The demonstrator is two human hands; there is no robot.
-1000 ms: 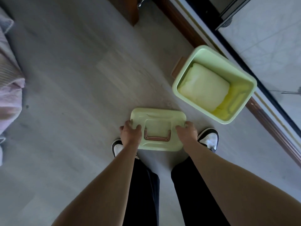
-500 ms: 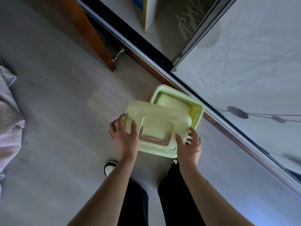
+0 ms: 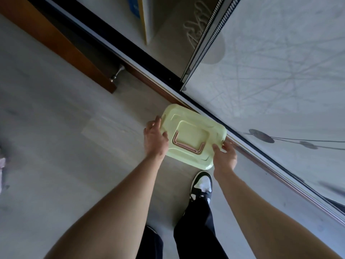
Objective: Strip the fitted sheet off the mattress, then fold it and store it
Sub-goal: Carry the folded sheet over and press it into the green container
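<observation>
— Now what has changed on the grey wood-look floor (image 3: 56, 146)?
— Half a second ago the pale green plastic bin stood half open; its pale green rectangular lid (image 3: 192, 139) now covers it, hiding the folded sheet.
— Hands?
— Left hand (image 3: 155, 139) and right hand (image 3: 225, 157) grip opposite lid edges; storing looks nearly done.

Landmark: lid (image 3: 194, 139). Left hand (image 3: 155, 140) grips its left edge, right hand (image 3: 225, 156) its near right corner, so both those sides are taken. Left of lid: open floor (image 3: 65, 146), broad passage. Just behind and right of lid: door track (image 3: 248, 146) and glass door (image 3: 280, 81) close off that side. Far left behind lid: wooden panel (image 3: 61, 45) with a metal foot (image 3: 116, 74). Near side of lid: shoe (image 3: 202, 184) and trouser legs.
</observation>
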